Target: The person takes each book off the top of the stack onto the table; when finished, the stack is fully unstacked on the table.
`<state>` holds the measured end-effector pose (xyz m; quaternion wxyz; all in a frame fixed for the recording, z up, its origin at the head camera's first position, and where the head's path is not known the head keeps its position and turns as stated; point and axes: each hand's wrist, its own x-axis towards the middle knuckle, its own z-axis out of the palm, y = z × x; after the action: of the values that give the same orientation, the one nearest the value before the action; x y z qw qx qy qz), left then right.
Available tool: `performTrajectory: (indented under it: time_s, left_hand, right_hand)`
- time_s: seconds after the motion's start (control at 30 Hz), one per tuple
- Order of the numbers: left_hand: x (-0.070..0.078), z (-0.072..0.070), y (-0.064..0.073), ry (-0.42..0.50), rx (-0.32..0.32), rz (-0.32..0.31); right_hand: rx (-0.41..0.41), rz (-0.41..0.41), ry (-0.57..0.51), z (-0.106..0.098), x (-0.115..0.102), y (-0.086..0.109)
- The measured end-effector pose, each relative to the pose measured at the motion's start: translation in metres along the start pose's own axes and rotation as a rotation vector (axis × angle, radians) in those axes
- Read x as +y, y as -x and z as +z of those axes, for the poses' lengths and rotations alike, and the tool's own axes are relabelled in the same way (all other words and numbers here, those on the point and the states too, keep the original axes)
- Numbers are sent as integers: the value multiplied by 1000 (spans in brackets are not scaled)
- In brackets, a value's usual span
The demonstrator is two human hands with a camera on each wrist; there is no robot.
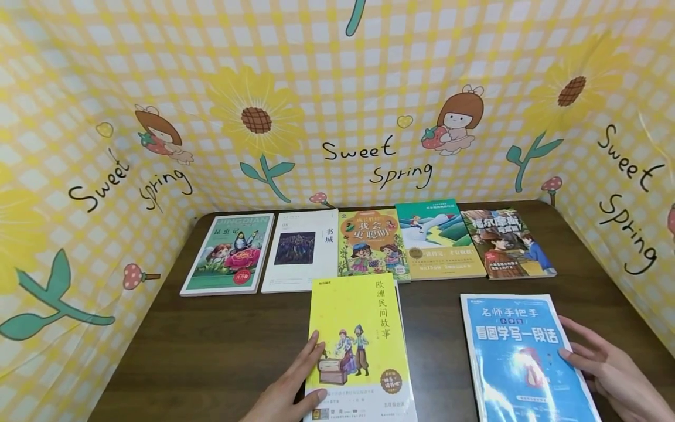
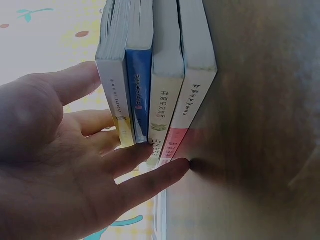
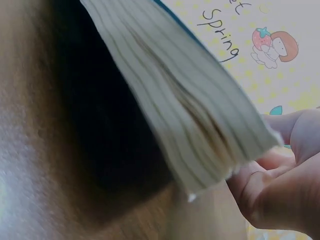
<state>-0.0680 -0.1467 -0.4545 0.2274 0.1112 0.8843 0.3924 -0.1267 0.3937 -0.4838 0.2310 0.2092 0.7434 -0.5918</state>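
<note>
A yellow-covered book point(image 1: 350, 322) tops a stack on the table's near middle. The left wrist view shows several spines in that stack, among them a blue spine point(image 2: 138, 95) and a white-and-red spine point(image 2: 182, 115). My left hand point(image 1: 292, 378) lies along the stack's left side, fingers spread and fairly straight against the spines, thumb by the top book. To the right, my right hand point(image 1: 606, 363) grips a blue-covered book point(image 1: 508, 351) by its right edge. In the right wrist view its page block point(image 3: 185, 100) is tilted above the table, with dark shadow beneath.
Along the table's back lie a green book point(image 1: 211, 264), a white book point(image 1: 300, 275), a yellow-orange book point(image 1: 371, 234), a green-and-tan book point(image 1: 437, 240) and a dark illustrated book point(image 1: 508, 246). A yellow checked cloth point(image 1: 327, 88) encloses the brown table point(image 1: 211, 351) at back and sides.
</note>
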Motion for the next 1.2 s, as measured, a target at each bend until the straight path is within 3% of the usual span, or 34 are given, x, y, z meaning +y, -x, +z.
performTrajectory:
  time_s: [0.17, 0.37, 0.63, 1.2]
  left_hand:
    - [-3, -1, 1, -25, 20, 23]
    - [-3, 0, 1, -4, 25, 17]
    - [-4, 1, 1, -23, 40, 56]
    - [0, 0, 1, -32, 41, 45]
  right_hand:
    - [-1, 7, 1, 13, 0, 0]
    - [-18, 6, -6, 45, -13, 6]
    - [-22, -73, 19, 77, -25, 9]
    - [-1, -170, 110, 92, -31, 9]
